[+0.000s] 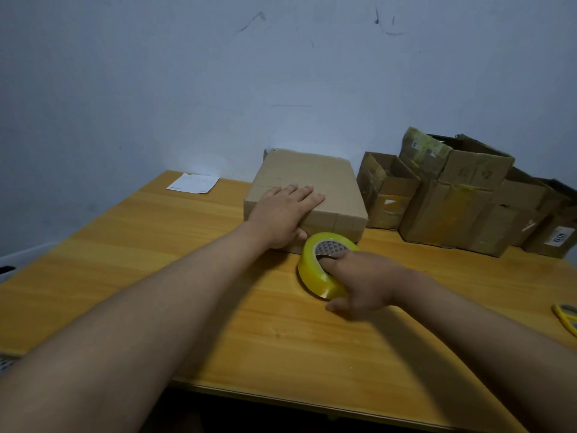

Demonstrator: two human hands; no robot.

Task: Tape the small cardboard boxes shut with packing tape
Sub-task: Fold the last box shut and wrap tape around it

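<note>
Our left hand [282, 210] lies flat, fingers straight, on the closed box [327, 182] at the worktop's [156, 276] far middle. Our right hand [363, 281] grips the tape roll [315, 276], fingers through its core. Roll tilted on edge, just before the box, core hole facing up-right.

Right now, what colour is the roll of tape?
Yellow; the tape roll in the right hand shows best in the head view.

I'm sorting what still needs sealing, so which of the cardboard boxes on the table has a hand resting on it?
The closed flat box nearest the person: the left hand lies flat on its top, beside the tape roll. The boxes stacked to its right are untouched.
</note>
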